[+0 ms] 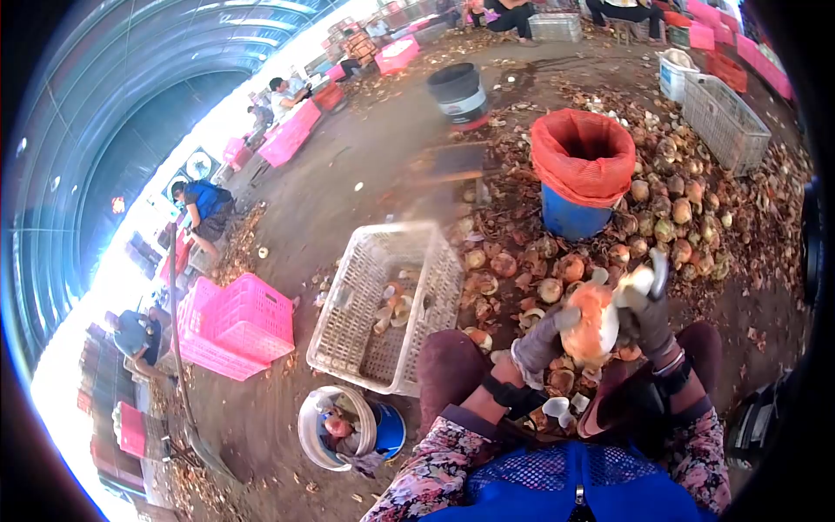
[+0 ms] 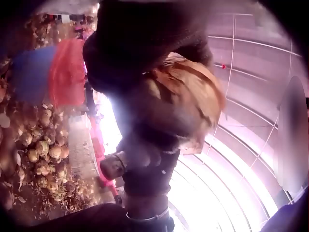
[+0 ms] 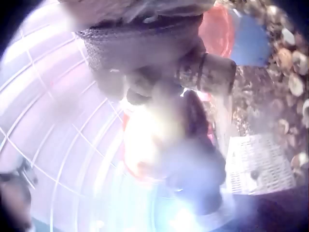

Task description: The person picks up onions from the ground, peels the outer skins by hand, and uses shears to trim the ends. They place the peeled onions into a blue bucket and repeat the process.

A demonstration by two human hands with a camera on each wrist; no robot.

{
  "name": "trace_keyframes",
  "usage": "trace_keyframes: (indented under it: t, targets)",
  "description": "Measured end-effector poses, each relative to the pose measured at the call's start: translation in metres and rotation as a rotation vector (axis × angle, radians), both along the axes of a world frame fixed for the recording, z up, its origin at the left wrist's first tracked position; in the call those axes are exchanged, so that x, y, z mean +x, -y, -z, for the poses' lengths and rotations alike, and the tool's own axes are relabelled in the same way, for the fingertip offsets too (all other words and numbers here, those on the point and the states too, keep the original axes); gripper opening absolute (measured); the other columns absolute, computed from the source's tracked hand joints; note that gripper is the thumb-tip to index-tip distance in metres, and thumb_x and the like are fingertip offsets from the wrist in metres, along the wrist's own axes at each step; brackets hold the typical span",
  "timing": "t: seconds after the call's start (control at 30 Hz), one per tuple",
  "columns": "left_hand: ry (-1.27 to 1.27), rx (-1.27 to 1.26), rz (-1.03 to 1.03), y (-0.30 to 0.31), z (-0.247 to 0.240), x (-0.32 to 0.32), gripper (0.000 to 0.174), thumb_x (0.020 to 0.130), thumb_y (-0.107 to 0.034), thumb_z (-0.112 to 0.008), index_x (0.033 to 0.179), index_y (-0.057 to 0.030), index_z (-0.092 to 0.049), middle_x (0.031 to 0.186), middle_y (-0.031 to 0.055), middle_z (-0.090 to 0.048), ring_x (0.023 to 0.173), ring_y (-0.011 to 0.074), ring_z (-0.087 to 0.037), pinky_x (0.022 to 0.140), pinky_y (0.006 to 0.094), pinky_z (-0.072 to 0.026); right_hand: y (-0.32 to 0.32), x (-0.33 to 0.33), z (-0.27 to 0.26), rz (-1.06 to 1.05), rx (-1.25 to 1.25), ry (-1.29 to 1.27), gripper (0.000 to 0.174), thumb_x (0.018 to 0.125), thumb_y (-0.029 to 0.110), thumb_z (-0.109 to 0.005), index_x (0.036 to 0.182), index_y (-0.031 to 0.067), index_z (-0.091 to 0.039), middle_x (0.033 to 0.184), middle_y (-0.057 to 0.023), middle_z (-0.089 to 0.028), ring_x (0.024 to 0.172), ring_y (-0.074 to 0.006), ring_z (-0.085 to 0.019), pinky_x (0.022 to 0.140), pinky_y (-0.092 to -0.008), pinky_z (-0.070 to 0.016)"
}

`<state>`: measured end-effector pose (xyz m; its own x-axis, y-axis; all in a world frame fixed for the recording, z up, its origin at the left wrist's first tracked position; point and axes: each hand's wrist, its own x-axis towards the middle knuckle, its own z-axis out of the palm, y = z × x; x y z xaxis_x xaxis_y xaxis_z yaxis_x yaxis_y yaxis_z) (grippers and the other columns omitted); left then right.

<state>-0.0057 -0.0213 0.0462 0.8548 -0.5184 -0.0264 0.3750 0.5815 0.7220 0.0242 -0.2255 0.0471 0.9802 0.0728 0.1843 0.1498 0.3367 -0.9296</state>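
A large onion (image 1: 587, 317) is held up over the lap, brown skin on most of it and a bare white side facing right. My gloved left hand (image 1: 539, 346) grips it from the left; torn brown skin on the onion (image 2: 195, 92) shows in the left wrist view. At its right side is my gloved right hand (image 1: 648, 320), fingers curled round a short round-handled tool (image 3: 217, 72). I cannot tell what the tool's working end is. A pale strip of peel (image 1: 637, 283) stands out near the right fingers, blurred. Peel scraps (image 1: 561, 407) lie below, between the knees.
Ahead stands a blue bucket (image 1: 570, 213) lined with red mesh (image 1: 557, 165), beside many onions (image 1: 683, 209) heaped on the ground. A whitish crate (image 1: 348, 300) holding a few pieces is left of the knees, near a white bucket (image 1: 309, 426). Pink crates (image 1: 252, 326) stand farther left.
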Motion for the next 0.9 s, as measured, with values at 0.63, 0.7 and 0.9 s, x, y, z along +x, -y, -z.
trace_keyframes:
  t: [0.63, 0.7, 0.9]
  targets:
    - [-0.126, -0.236, -0.271, 0.011, 0.019, 0.005, 0.087, 0.075, -0.066, -0.073, 0.135, -0.0100, -0.047, 0.125, 0.0096, -0.059, 0.107, 0.0235, -0.063, 0.085, 0.0415, -0.0576, 0.031, 0.028, 0.021, -0.009, 0.611, -0.613, 0.031, 0.093, 0.040, -0.063, 0.102, 0.0107, -0.061, 0.066, 0.0039, -0.057, 0.044, -0.0054, -0.041, 0.039, -0.0217, -0.0337]
    - [-0.127, -0.265, -0.404, 0.015, 0.014, 0.005, 0.086, 0.074, -0.067, -0.073, 0.134, -0.0107, -0.047, 0.126, 0.0097, -0.058, 0.107, 0.0237, -0.063, 0.084, 0.0446, -0.0578, 0.034, 0.030, 0.022, -0.112, 0.478, -0.630, 0.043, 0.094, 0.048, -0.060, 0.110, 0.0078, -0.061, 0.073, 0.0002, -0.063, 0.044, -0.0055, -0.041, 0.039, -0.0222, -0.0339]
    - [0.032, -0.109, -0.313, 0.011, 0.019, 0.010, 0.086, 0.077, -0.067, -0.071, 0.136, -0.0091, -0.047, 0.116, 0.0083, -0.061, 0.096, 0.0216, -0.065, 0.077, 0.0370, -0.0571, -0.006, -0.019, -0.029, -0.552, -0.004, -0.410, 0.069, 0.089, 0.064, -0.055, 0.126, 0.0063, -0.051, 0.081, -0.0058, -0.065, 0.047, -0.0053, -0.041, 0.042, -0.0209, -0.0313]
